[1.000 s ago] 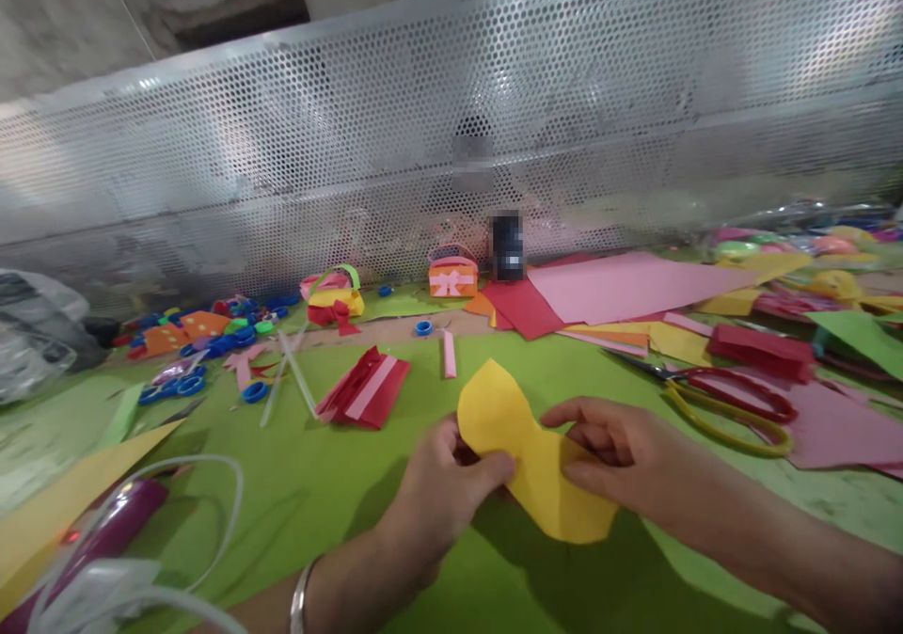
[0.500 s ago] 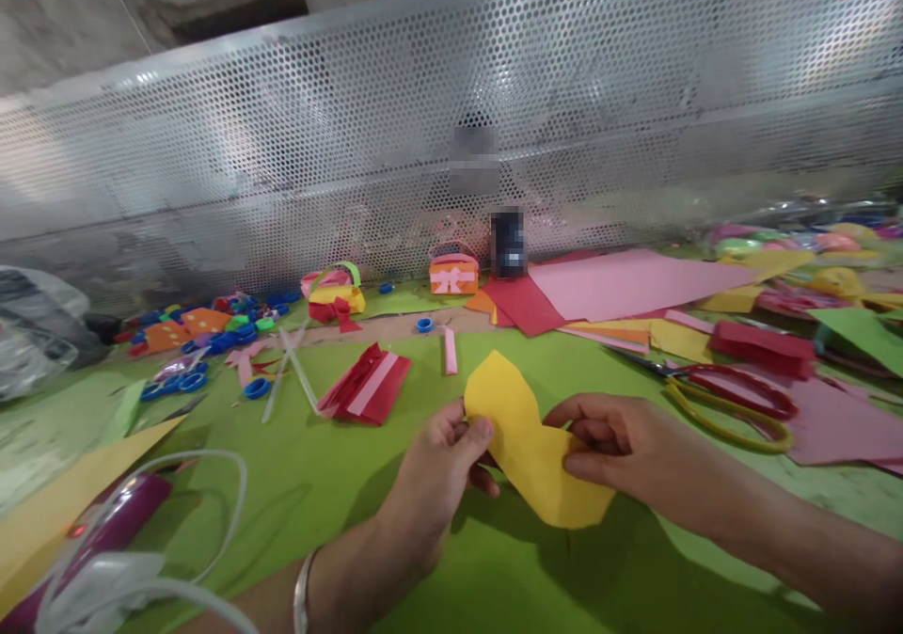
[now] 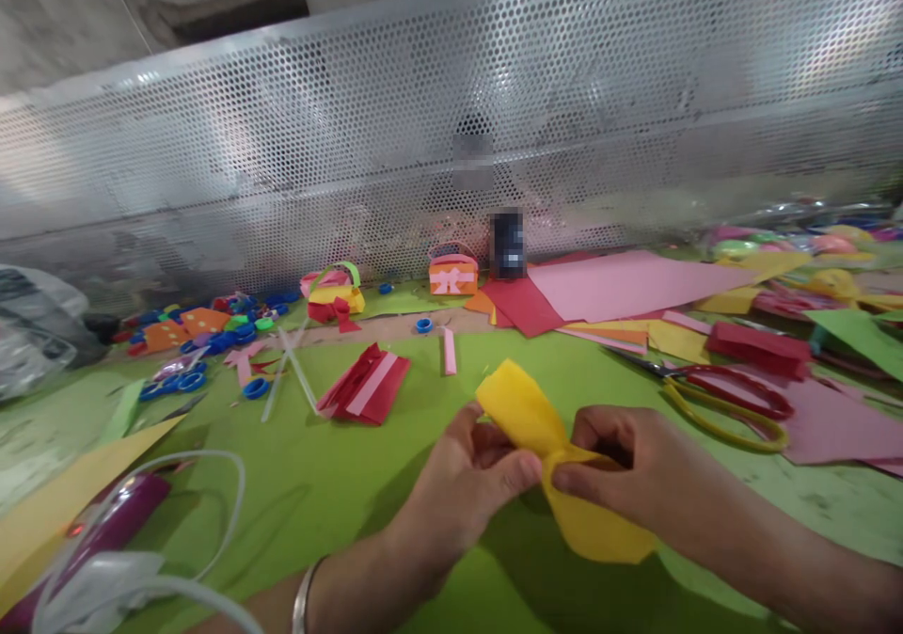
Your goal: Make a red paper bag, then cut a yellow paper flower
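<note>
Creased inward at its waist, the yellow paper (image 3: 599,528) has gone from nearly flat to gathered, and the left hand (image 3: 455,483) has slid in beside the right hand (image 3: 625,465)! Both pinch it between thumb and fingers above the green sheet (image 3: 303,455), scissors (image 3: 675,378) lying beyond the right wrist.

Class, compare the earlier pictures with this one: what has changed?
The left hand has shifted right, to the narrow middle of the yellow piece, now bunched beside the right hand; earlier the piece looked flatter. Both hands still hold it. The scissors and orange basket stayed put.
</note>
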Action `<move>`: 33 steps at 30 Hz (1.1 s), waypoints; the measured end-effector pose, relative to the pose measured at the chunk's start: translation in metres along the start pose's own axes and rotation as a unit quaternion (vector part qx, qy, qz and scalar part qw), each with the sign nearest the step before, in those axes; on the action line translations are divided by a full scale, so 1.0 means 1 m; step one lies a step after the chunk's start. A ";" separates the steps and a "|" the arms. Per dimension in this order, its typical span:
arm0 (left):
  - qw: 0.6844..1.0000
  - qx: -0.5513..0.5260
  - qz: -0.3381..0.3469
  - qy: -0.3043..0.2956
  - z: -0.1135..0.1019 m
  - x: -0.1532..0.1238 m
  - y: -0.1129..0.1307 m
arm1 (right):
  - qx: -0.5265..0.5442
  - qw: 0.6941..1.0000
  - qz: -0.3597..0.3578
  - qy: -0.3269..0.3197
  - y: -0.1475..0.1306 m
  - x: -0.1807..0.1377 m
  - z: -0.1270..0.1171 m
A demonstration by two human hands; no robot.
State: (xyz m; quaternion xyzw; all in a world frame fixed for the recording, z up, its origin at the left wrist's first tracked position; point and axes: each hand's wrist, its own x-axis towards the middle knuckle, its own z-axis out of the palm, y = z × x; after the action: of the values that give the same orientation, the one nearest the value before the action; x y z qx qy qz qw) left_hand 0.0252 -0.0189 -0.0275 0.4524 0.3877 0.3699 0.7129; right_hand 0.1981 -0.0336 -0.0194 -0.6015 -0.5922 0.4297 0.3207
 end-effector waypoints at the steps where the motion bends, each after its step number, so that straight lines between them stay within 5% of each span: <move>1: 1.000 -0.012 0.008 -0.014 0.003 -0.001 0.000 | -0.014 1.000 0.003 0.006 -0.001 -0.002 0.001; 5: 0.997 -0.037 0.044 -0.052 0.014 -0.004 -0.001 | -0.054 0.999 -0.001 0.009 -0.006 -0.009 0.006; 11: 0.999 -0.012 -0.026 0.036 0.009 -0.005 -0.008 | -0.019 0.997 -0.030 -0.068 -0.006 -0.014 0.012; 14: 0.999 -0.022 -0.025 0.028 0.008 -0.006 -0.004 | 0.020 0.997 -0.034 -0.072 -0.002 -0.010 0.011; 19: 1.000 -0.021 -0.013 -0.002 0.008 -0.008 0.006 | 0.089 0.991 0.001 -0.097 0.003 -0.006 0.004; 25: 0.994 -0.080 -0.061 0.039 0.003 -0.005 0.011 | 0.171 0.977 0.074 -0.100 0.001 -0.001 -0.002; 33: 0.995 -0.042 -0.056 0.070 -0.001 0.001 0.013 | 0.221 0.968 0.084 -0.079 0.005 0.006 -0.005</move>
State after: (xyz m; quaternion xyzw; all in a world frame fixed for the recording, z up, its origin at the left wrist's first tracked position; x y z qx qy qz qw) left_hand 0.0229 -0.0136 -0.0161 0.3725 0.4452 0.3761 0.7222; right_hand 0.2046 -0.0276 -0.0227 -0.5271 -0.4535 0.6217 0.3605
